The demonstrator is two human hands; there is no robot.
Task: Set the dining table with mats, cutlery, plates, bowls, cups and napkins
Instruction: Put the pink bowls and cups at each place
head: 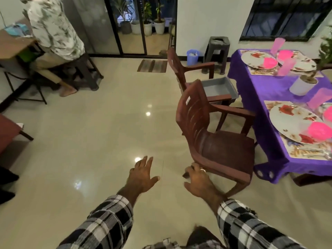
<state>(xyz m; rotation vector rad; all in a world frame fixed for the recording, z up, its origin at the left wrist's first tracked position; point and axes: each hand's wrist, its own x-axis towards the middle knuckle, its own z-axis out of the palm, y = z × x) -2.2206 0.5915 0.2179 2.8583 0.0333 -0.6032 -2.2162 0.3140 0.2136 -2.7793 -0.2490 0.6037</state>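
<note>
- My left hand (142,174) hovers over the floor (89,132), fingers spread and loose, holding nothing, left of the near chair (212,133).
- My right hand (199,182) is at that chair's rear corner, a ring on one finger; whether its fingers grip the chair or only touch it, I cannot tell.
- Right of the chair stands the table (276,90) under a purple cloth, laid with mats (294,151), flowered plates (291,119), pink bowls (320,131), pink cups (318,100) and cutlery (321,154).
- Behind the chair, a second chair (181,67) carries a grey tray (217,87).
- A potted plant (303,83) sits mid-table.
- Far left of the chair, a person (53,29) sits at a desk (14,44).
</note>
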